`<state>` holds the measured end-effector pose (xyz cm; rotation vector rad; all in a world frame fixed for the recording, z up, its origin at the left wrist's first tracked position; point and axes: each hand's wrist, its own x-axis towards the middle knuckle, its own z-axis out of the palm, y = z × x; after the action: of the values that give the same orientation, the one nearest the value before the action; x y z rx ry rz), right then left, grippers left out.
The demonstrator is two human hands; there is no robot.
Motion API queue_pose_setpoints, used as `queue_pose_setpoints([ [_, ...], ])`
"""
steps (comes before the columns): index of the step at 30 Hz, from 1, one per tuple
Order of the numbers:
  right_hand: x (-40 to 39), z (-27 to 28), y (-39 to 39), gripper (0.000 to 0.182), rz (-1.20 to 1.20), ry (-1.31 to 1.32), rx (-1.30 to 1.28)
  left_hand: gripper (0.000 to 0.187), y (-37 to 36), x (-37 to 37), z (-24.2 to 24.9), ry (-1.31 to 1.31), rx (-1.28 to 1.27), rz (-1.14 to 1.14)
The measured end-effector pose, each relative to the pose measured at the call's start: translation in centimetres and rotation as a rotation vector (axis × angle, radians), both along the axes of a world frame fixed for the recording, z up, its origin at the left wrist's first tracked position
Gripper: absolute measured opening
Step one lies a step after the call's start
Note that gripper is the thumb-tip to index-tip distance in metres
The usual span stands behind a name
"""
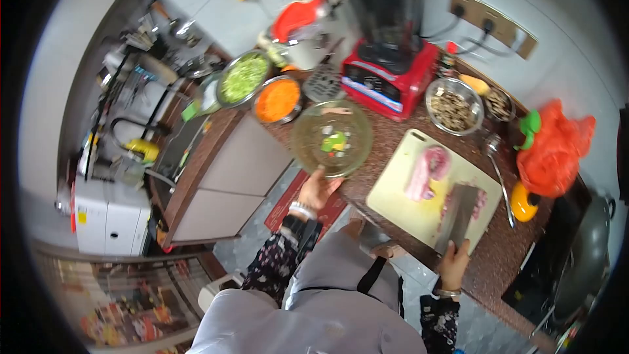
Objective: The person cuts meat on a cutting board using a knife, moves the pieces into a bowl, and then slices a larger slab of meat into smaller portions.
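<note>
My left hand (319,190) is at the near rim of a glass bowl (301,137), its fingers pressed to the edge. Small green, yellow and white pieces show in the middle of the bowl. My right hand (453,265) grips the handle of a cleaver (460,213), whose blade lies over the right part of a pale cutting board (400,177). Pink chopped meat (480,203) surrounds the blade. A larger piece of meat (429,170) rests on the board to the left of the cleaver.
Behind stand a red blender (386,75), bowls of shredded green vegetable (246,77) and orange shreds (278,99), and a bowl of chopped brown pieces (451,108). To the right are a spoon (503,180), a red plastic bag (553,147) and a wok (584,255).
</note>
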<state>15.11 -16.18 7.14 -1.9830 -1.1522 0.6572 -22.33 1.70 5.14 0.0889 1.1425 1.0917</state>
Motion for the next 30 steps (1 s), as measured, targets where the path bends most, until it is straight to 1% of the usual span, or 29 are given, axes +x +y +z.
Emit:
queue_pose_setpoints([
  [1,0.3,-0.2,-0.1,0.017,0.005,0.016,-0.067,0.029,0.6,-1.7,-0.2,-0.024,-0.045,0.054],
  [3,0.3,-0.6,-0.1,0.021,0.048,-0.065,0.049,0.022,0.7,-4.0,-0.3,0.044,-0.103,-0.013],
  [4,0.1,-0.8,-0.1,0.025,0.021,-0.007,0.067,0.021,0.2,-5.3,-0.7,-0.026,-0.089,0.023],
  [5,0.2,-1.3,-0.3,0.028,0.008,-0.054,0.009,0.021,-0.5,-6.4,1.3,-0.098,-0.121,0.007],
  [6,-0.2,-1.3,-0.3,0.03,-0.003,-0.055,0.012,0.024,-1.3,-8.0,2.0,-0.114,-0.087,0.021],
  [7,-0.4,-1.8,-0.4,0.032,-0.002,-0.138,-0.01,0.028,-2.3,-9.9,2.6,-0.127,-0.054,0.034],
  [8,-0.1,-2.8,-0.7,0.037,-0.02,-0.181,-0.064,0.039,-3.2,-11.8,4.2,-0.274,0.014,0.088],
  [9,-0.3,-3.4,-0.9,0.04,-0.045,-0.193,-0.033,0.048,-3.9,-14.2,5.8,-0.314,0.055,0.14],
  [10,0.2,-4.9,-1.1,0.043,-0.052,-0.217,-0.048,0.048,-4.3,-17.1,7.0,-0.368,0.032,0.205],
  [11,-0.8,-4.0,-0.8,0.043,-0.088,-0.255,-0.08,0.049,-4.7,-20.4,8.0,-0.426,0.007,0.267],
  [12,1.0,-6.7,-1.2,0.044,-0.036,-0.424,-0.029,0.048,-5.0,-24.4,8.1,-0.278,0.044,0.307],
  [13,-4.1,-1.3,1.0,0.044,-0.101,-0.439,-0.055,0.048,-5.4,-28.6,8.0,-0.133,0.072,0.348],
  [14,-9.1,5.0,2.2,0.034,-0.129,-0.452,-0.272,0.048,-5.4,-33.6,8.3,-0.11,0.048,0.377],
  [15,-9.1,3.6,2.1,0.029,-0.139,-0.499,-0.271,0.063,-5.1,-37.1,9.0,0.049,0.136,0.506],
  [16,-9.4,2.4,2.2,0.027,-0.151,-0.594,-0.238,0.074,-4.0,-39.4,11.4,0.42,0.129,0.607],
  [17,-9.8,1.8,2.6,0.024,-0.167,-0.694,-0.207,0.084,-3.3,-42.3,12.7,0.672,0.311,0.642],
  [18,-10.2,1.3,3.2,0.026,-0.178,-0.741,-0.222,0.085,-2.4,-45.4,13.6,0.841,0.296,0.702],
  [19,-10.4,0.7,3.5,0.029,-0.197,-0.788,-0.245,0.09,-1.4,-50.7,11.9,1.317,0.263,0.667],
  [20,-10.4,-0.1,3.4,0.031,-0.224,-0.83,-0.274,0.094,-0.4,-54.0,11.7,1.881,0.059,0.591],
  [21,-9.8,-1.3,3.4,0.034,-0.248,-0.72,-0.295,0.096,1.0,-55.6,11.7,2.288,-0.087,0.621],
  [23,-8.2,-4.5,2.0,0.043,-0.32,-0.489,-0.328,0.097,2.8,-59.1,12.4,2.202,-0.234,0.387],
  [25,-10.4,-3.7,1.6,0.042,-0.289,-0.496,-0.265,0.099,3.8,-60.9,13.2,2.176,-0.307,0.282],
  [26,-10.8,-4.1,1.0,0.041,-0.281,-0.592,-0.196,0.101,4.2,-61.6,13.0,2.24,-0.329,0.241],
  [27,-11.1,-4.4,0.7,0.041,-0.264,-0.689,-0.125,0.1,4.4,-62.4,13.0,2.305,-0.36,0.139],
  [28,-12.1,-3.4,0.9,0.039,-0.307,-0.662,-0.198,0.101,4.4,-62.8,13.1,2.428,-0.353,0.002],
  [30,-11.7,-3.4,0.3,0.039,-0.33,-0.67,-0.18,0.103,4.5,-63.1,13.8,2.619,-0.378,-0.271],
])
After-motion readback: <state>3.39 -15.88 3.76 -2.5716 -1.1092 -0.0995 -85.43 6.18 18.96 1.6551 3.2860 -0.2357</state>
